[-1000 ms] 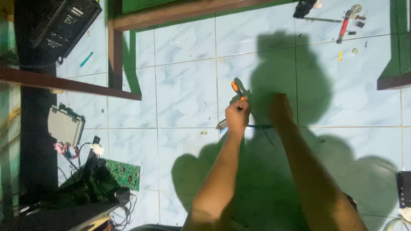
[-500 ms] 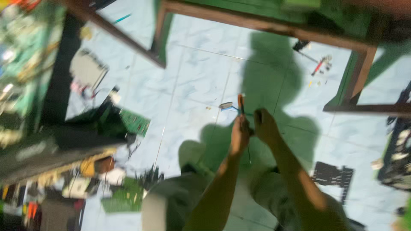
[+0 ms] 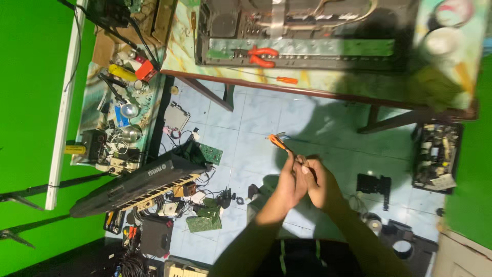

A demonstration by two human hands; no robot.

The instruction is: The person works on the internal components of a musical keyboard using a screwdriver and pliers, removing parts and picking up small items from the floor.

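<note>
Holding a small tool with an orange handle [image 3: 277, 141] in front of the body, the left hand [image 3: 290, 183] and the right hand [image 3: 319, 184] meet above the pale blue tiled floor [image 3: 256, 115]. The tool stands up and to the left from the fingers, with its orange end highest. Both hands have the grip pressed together around its lower part; which fingers carry it I cannot tell exactly, because the hands overlap.

The tool looks light and stiff, probably a plastic handle on a thin metal part. Its smooth handle can slip a little, so the best place to hold seems the thicker orange part, not the thin end.

Behind the hands a long table [image 3: 318, 82] with a glossy, marbled top carries an opened dark electronic device [image 3: 302, 31], red pliers [image 3: 261, 55] and an orange screwdriver [image 3: 287, 80]. To the left a black keyboard instrument [image 3: 138, 184] lies tilted, with green circuit boards [image 3: 204, 223] and tangled cables near it. A second table [image 3: 110, 97] on the left is full of small tools and metal parts. At the right a dark tray of components [image 3: 435, 156] rests on the floor.
</note>
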